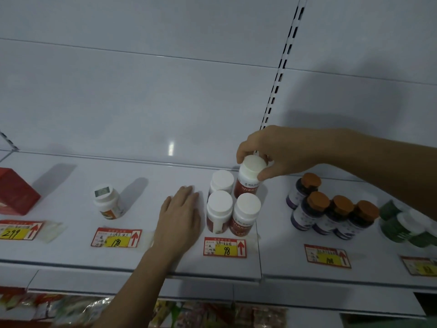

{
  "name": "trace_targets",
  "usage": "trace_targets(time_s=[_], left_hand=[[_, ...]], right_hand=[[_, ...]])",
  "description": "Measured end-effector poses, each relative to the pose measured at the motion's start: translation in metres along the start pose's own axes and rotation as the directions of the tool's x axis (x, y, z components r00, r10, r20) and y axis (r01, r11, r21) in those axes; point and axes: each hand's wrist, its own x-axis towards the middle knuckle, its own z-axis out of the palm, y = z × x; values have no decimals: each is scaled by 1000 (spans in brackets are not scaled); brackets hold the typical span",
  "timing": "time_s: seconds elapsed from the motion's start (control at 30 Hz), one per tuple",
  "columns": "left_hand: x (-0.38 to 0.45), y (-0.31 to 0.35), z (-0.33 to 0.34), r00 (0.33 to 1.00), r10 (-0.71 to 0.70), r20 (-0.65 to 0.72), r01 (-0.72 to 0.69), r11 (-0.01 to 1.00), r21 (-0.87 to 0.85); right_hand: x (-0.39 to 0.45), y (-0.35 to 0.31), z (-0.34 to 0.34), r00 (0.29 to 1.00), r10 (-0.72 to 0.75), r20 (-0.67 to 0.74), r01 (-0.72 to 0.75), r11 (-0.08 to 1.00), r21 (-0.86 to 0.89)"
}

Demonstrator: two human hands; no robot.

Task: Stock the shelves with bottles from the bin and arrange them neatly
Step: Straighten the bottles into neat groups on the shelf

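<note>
From the head camera, the right hand (274, 150) reaches in from the right and grips the white cap of a red-labelled bottle (248, 179) with curled fingers and thumb, holding it upright at the back right corner of a cluster on the white shelf (142, 176). Three matching white-capped red bottles (230, 207) stand there already, one at the back left and two in front, close together and just behind a red and yellow price tag marked 98 (224, 247). Whether the held bottle's base touches the shelf cannot be told. The left hand (181, 216) lies flat on the shelf with straight fingers, palm down, just left of the cluster, holding nothing. Further left stands a single white bottle with an orange label (108, 204), and a red box (15, 191) sits at the far left. To the right, four orange-capped dark bottles (331, 214) stand grouped, with green bottles (402, 226) beyond them.
</note>
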Motion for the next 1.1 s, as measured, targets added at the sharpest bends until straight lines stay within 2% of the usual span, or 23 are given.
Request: trace_targets(time_s=[0.33,0.7,0.83,1.0,1.1], left_hand=[[1,-1,1,999,1,33,-2,999,33],[1,-2,1,1000,2,29,-3,999,32],[1,-1,0,1000,2,26,-3,999,33],[0,3,-6,998,-22,65,23,1000,-19],[1,11,-27,994,-89,71,99,981,-165]], right_hand=[[13,-1,21,998,-41,56,43,998,-36],[14,3,40,998,-60,-4,60,998,16],[11,5,41,1000,-7,7,6,998,70],[-2,2,31,998,58,36,-63,985,160],[-9,0,23,996,84,-9,-83,991,101]])
